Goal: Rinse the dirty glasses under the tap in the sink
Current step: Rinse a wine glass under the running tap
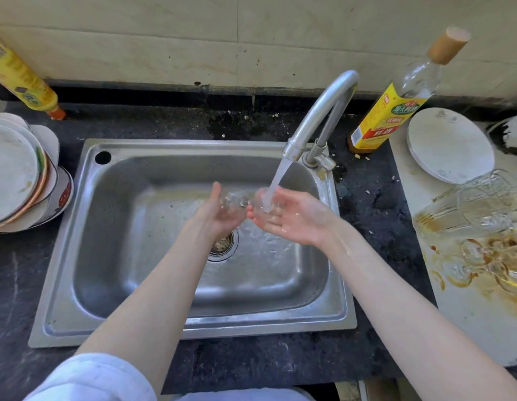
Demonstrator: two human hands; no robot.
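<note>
A clear glass [242,199] lies sideways across both of my palms over the steel sink [112,227]. Water runs from the curved tap [318,120] onto the end of the glass at my right hand [292,217]. My left hand [219,211] cups the other end with its fingers curled round it. My right hand supports the glass with the palm turned up and the fingers loosely bent. Several dirty glasses [471,206] lie tipped over on the white board [477,322] at the right, among brown stains.
A stack of dirty plates [17,172] stands on the dark counter at the left, and a yellow bottle [23,79] behind it. A cooking wine bottle [396,102] stands right of the tap, and a white plate [451,146] beside it. The drain strainer [224,244] sits below my hands.
</note>
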